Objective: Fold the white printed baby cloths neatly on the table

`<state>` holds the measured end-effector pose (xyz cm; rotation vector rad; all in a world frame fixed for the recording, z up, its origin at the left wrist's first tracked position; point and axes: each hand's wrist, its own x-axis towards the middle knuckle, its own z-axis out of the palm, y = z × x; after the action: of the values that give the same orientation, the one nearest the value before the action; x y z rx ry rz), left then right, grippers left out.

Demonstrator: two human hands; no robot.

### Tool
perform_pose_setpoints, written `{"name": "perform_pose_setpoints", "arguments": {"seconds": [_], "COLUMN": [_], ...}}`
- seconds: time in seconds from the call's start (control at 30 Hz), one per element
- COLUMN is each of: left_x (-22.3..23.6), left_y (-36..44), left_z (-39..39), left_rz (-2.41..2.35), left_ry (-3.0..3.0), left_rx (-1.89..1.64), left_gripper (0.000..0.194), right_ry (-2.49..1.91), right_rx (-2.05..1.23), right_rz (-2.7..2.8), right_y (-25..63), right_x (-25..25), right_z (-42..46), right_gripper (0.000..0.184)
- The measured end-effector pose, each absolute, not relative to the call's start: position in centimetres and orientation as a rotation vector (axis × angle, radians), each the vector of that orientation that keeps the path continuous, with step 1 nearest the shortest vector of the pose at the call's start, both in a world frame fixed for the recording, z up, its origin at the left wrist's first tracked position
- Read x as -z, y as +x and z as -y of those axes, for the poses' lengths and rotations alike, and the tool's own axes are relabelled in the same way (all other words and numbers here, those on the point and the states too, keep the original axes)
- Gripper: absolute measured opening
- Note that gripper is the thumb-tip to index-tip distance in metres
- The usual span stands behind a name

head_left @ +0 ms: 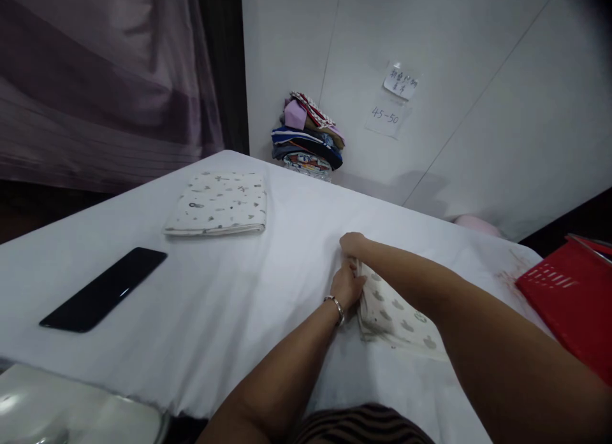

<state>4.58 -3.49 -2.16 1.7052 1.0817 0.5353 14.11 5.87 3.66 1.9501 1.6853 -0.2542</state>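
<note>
A small cream cloth with a grey print (396, 313) lies on the white-covered table (215, 304) in front of me. My left hand (347, 286), a bracelet on its wrist, pinches the cloth's left edge with closed fingers. My right hand (352, 243) is curled at the cloth's far corner, fingers closed on the fabric, and my right forearm lies across the cloth and hides much of it.
A folded patterned cloth (217, 203) lies at the far left of the table. A black phone (102, 289) rests near the left front edge. A pile of coloured clothes (308, 135) stands against the wall. A red basket (574, 297) is at the right.
</note>
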Motion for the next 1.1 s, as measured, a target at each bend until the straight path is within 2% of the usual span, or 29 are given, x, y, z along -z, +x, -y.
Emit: {"name": "perform_pose_setpoints", "arguments": {"seconds": [0.13, 0.33, 0.6, 0.87, 1.1], "left_x": [2.3, 2.5, 2.1, 2.0, 2.1], "left_y": [4.6, 4.8, 4.8, 4.6, 4.7], "left_z": [3.4, 3.4, 3.4, 3.3, 3.3], "left_rz": [-1.098, -1.094, -1.066, -1.035, -1.032], "left_ry": [1.705, 1.701, 1.721, 1.754, 1.739], "left_rx": [-0.508, -0.514, -0.501, -0.540, -0.524], "left_gripper": [0.027, 0.025, 0.020, 0.020, 0.022], "right_ry": [2.059, 2.378, 2.559, 2.572, 2.631], "right_rx": [0.450, 0.477, 0.479, 0.580, 0.867], "right_rz": [-1.647, -1.757, -1.798, -1.729, -1.631], "right_y": [15.4, 18.8, 17.9, 16.5, 17.0], "right_x": [-5.4, -7.8, -6.5, -5.7, -5.2], "right_z": [-5.6, -1.5, 4.8, 4.6, 4.6], "right_gripper": [0.019, 0.034, 0.024, 0.026, 0.025]}}
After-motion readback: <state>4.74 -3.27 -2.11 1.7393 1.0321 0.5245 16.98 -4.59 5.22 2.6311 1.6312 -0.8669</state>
